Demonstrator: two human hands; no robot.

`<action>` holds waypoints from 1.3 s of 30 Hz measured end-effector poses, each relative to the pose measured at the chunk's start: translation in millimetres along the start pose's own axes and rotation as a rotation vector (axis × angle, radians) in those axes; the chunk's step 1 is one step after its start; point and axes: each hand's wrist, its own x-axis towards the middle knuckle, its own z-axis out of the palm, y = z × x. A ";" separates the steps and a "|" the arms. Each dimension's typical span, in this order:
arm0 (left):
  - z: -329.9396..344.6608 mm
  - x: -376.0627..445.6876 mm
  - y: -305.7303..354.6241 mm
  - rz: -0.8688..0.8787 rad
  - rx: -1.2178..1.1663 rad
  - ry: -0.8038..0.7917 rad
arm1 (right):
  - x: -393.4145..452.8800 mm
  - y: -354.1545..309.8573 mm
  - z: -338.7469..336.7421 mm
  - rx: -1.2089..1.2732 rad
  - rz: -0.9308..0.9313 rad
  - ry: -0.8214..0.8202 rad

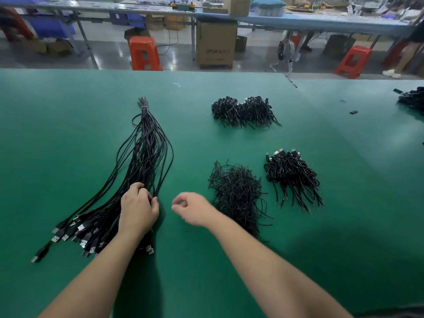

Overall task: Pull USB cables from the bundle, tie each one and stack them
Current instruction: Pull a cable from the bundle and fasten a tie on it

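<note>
A long bundle of black USB cables (146,148) lies on the green table (68,111), tied at its far end, with plugs fanned out near the front left. My left hand (137,208) rests on the bundle, its fingers curled round a few cables. My right hand (193,208) hovers just right of it, fingers loosely curled, holding nothing. A loose heap of black twist ties (237,191) lies beside my right forearm. A stack of tied cables (291,175) sits to the right of the ties. Another stack of tied cables (243,111) lies farther back.
More black cables (413,99) lie at the table's far right edge, with a small black piece (353,112) near them. Beyond the table stand orange stools (143,52), a cardboard box (216,44) and another long workbench. A person's legs show at the far right.
</note>
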 end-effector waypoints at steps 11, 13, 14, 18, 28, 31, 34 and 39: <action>-7.2 3.7 -4.2 -0.044 -0.042 -0.053 | -13.2 18.8 22.0 -0.019 -0.069 0.031; -15.3 6.5 -2.4 -0.038 -0.016 -0.052 | -13.6 18.8 21.3 -0.022 -0.083 0.039; -19.9 8.7 -1.3 -0.024 0.021 -0.032 | -13.5 18.8 21.3 -0.019 -0.089 0.044; -47.5 20.7 10.2 -0.100 -0.052 -0.154 | -15.1 19.3 23.4 -0.005 -0.104 0.057; -73.5 23.0 26.1 -0.480 -1.289 -0.451 | -15.3 20.3 24.7 0.076 -0.059 0.055; -69.0 18.9 31.1 -0.511 -1.349 -0.466 | -17.9 17.0 28.5 0.240 0.019 0.080; -61.8 13.0 34.1 -0.515 -1.323 -0.445 | -19.6 13.0 31.6 0.297 0.043 0.089; -51.0 3.4 34.9 -0.457 -1.053 -0.380 | -28.0 5.9 36.5 0.498 -0.014 0.204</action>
